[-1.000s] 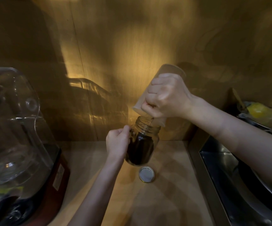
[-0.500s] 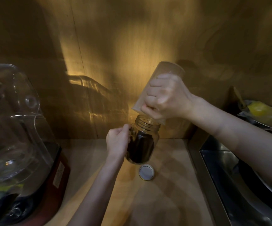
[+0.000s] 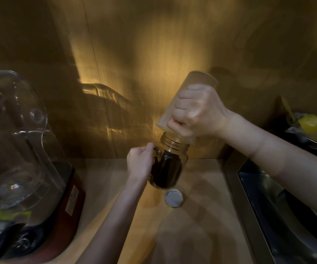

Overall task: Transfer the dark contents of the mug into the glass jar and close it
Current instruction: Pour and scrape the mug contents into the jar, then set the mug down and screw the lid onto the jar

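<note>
Now your right hand (image 3: 197,109) is wrapped tight around the mug (image 3: 184,103), which is tipped upside down with its rim right at the mouth of the jar (image 3: 168,162). Your left hand (image 3: 139,162) has its fingers curled on the jar's side, holding it on the counter (image 3: 201,216). The jar is dark most of the way up. Its lid (image 3: 174,198) lies flat just in front of it. A big blender (image 3: 20,159) sits far left. A sink (image 3: 287,216) is on the right, with a bowl (image 3: 312,128) behind it.
</note>
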